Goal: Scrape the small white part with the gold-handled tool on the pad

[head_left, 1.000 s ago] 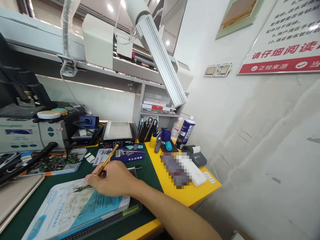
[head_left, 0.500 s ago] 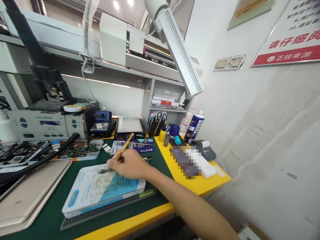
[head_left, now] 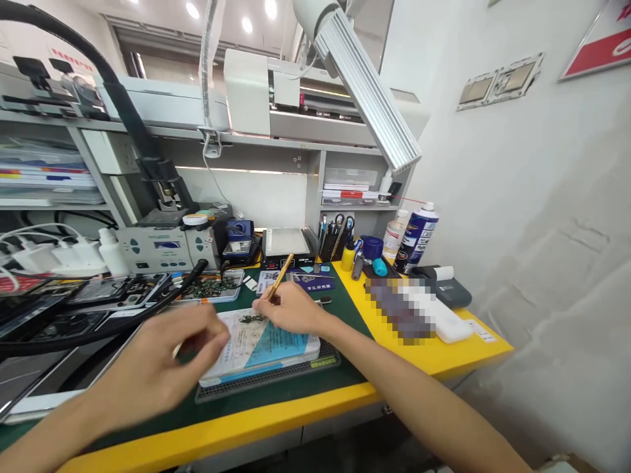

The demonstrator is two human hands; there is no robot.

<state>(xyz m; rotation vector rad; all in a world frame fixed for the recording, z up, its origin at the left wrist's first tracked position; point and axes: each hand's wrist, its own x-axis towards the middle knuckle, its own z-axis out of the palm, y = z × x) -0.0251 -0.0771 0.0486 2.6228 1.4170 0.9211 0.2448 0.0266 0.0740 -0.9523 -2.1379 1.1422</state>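
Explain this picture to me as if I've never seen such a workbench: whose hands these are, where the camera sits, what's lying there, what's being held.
The camera sits on a person's head, looking down at their own bare hands. The right hand grips a gold-coloured tool, its tip at a small circuit board lying on a blue-and-white pad. The left hand is blurred and hovers near the pad; whether it holds anything is unclear. On the green mat lies a tray of parts; a spray can stands on the yellow bench.
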